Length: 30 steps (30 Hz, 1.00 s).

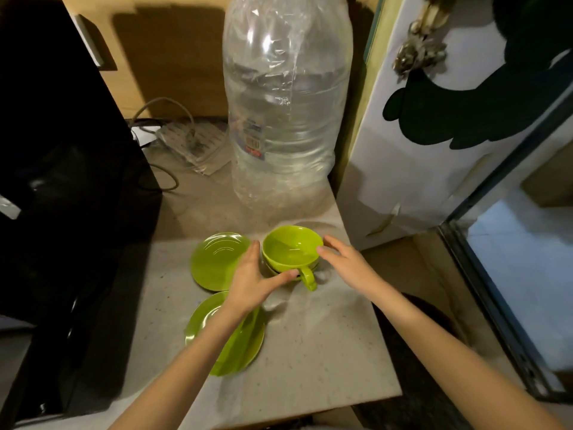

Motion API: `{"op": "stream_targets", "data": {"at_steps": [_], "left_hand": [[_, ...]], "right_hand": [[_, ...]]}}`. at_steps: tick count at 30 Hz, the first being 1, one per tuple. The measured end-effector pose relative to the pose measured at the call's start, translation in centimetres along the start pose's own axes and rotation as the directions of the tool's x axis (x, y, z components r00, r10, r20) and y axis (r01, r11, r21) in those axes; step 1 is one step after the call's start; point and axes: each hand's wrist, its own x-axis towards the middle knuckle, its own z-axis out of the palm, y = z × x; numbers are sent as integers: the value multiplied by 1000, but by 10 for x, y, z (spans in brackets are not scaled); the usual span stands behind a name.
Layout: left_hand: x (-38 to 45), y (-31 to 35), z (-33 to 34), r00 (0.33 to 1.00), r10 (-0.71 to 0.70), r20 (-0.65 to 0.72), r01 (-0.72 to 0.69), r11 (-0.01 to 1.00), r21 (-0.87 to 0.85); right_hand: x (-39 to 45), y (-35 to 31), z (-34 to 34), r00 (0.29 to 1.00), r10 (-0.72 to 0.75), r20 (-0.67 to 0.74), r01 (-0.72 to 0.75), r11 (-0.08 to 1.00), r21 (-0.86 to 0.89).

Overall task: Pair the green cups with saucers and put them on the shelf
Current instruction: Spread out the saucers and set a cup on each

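A green cup (290,248) sits nested in a second green cup on the grey counter (325,352), handle pointing toward me. My left hand (252,282) wraps the cups' left side, thumb at the base by the handle. My right hand (347,263) touches the top cup's right rim with its fingertips. One green saucer (214,259) lies just left of the cups. A second green saucer (238,346) lies nearer me, partly under my left forearm.
A large clear plastic water bottle (285,113) stands right behind the cups. A black appliance (62,181) fills the left side. Cables and a power strip (192,141) lie at the back. A white fridge door (434,135) rises on the right, past the counter's edge.
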Motion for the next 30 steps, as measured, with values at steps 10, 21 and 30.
{"op": "stream_targets", "data": {"at_steps": [10, 21, 30], "left_hand": [[4, -5, 5, 996, 77, -45, -78, 997, -8], [3, 2, -21, 961, 114, -253, -138, 987, -77], [0, -30, -64, 937, -54, -344, 30, 997, -75]], "right_hand": [[18, 23, 5, 1000, 2, 26, -2, 1000, 7], [14, -33, 9, 978, -205, -47, 201, 976, -83], [44, -62, 47, 961, -276, 6, 273, 948, -164]]}}
